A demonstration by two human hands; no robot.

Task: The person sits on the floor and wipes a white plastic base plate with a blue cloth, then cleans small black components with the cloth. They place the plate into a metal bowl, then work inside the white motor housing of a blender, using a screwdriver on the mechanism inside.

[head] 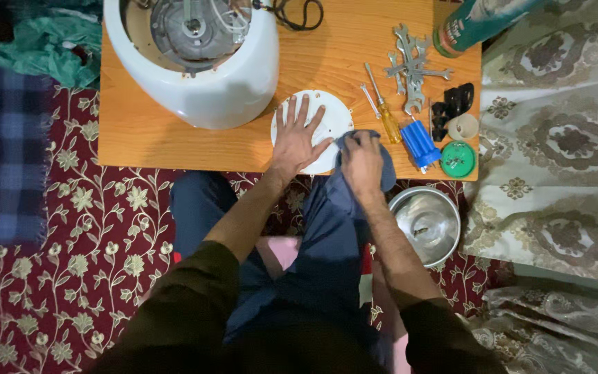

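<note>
white disc [327,121] lies flat at the near edge of the wooden surface [147,131], and the left hand [297,135] is spread flat on it, fingers splayed, gripping nothing, just pressing down. right hand [361,158] sits just beside, at the disc's right rim, clenched on a blue cloth [385,170] that touches the disc's edge and hangs off the surface toward the lap. right of the cloth: a yellow-handled screwdriver [385,118], a blue tool [420,142], a pile of spanners [410,69]. further right, black parts [452,104], a beige cap [462,126], and a round green lid [458,159]. a green can [472,24] lies tilted at the far right corner, its label too blurred to tell. behind the disc stands a big white housing [202,76], opened up. a steel bowl [425,223] sits on the floor below the right hand.
</note>
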